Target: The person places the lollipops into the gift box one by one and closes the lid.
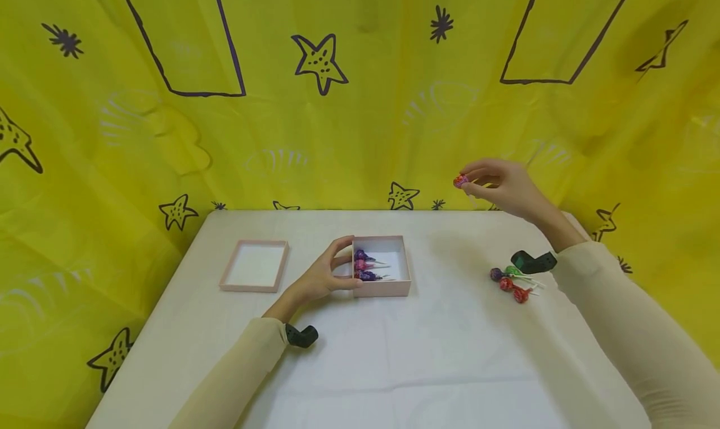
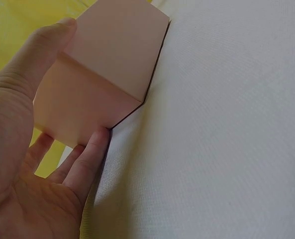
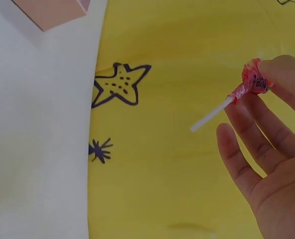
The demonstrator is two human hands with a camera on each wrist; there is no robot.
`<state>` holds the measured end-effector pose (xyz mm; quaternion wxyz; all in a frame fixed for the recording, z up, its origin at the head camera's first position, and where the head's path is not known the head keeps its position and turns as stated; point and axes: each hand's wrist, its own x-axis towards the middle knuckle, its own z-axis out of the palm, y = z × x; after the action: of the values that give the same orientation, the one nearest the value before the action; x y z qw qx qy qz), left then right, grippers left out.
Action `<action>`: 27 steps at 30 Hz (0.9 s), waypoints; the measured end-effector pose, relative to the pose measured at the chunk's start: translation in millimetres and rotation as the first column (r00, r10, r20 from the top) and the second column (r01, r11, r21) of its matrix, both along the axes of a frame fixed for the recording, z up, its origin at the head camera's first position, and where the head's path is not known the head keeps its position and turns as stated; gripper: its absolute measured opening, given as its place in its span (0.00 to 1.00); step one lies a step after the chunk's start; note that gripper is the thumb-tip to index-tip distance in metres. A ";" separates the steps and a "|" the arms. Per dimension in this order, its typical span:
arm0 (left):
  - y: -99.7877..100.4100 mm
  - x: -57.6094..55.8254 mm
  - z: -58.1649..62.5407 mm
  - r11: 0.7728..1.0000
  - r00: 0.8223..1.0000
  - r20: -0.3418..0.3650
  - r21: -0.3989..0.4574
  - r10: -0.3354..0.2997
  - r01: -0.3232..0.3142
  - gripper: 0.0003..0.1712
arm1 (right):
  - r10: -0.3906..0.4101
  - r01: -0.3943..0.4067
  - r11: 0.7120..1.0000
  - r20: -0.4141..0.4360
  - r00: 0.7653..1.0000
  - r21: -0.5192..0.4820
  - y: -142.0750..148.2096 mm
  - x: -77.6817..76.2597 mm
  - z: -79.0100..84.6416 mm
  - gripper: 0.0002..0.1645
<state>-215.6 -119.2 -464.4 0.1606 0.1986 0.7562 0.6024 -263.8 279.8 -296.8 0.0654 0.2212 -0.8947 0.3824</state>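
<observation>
My left hand (image 1: 320, 277) grips the left side of an open pink box (image 1: 398, 288) on the table, thumb on the front wall and fingers round the back corner. Inside the box several wrapped lollipops (image 1: 361, 265) lie along the left side, sticks pointing right. Raised above the table's far right part, my right hand (image 1: 503, 185) pinches a pink-red lollipop (image 3: 254, 82) by its wrapped head between thumb and fingers. In the right wrist view its white stick (image 3: 209, 117) points down and left. The left wrist view shows the box's outer walls (image 2: 82, 99) and hides its inside.
The pink-rimmed box lid (image 1: 225, 287) lies left of the box, white inside facing up. Several lollipops (image 1: 506, 284), purple, green and red, lie in a loose pile at the right, near the right forearm. A yellow patterned curtain (image 1: 360, 122) hangs behind the white-covered table (image 1: 450, 354).
</observation>
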 end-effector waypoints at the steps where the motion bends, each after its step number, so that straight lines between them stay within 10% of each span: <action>1: 0.1 -0.2 0.1 1.000 1.000 -0.001 0.002 0.000 0.000 0.58 | 0.010 -0.010 1.000 0.002 1.000 -0.002 -3.3 -0.4 -0.2 0.18; 27: 0.1 1.2 3.1 1.000 1.000 0.001 0.000 0.008 -0.008 0.60 | 0.272 -0.272 0.962 0.043 0.961 0.004 -94.3 -17.3 -27.2 0.15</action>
<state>-214.4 -119.1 -461.3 0.1586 0.1955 0.7568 0.6033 -281.1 185.6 -324.0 -0.0076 0.3344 -0.8589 0.3879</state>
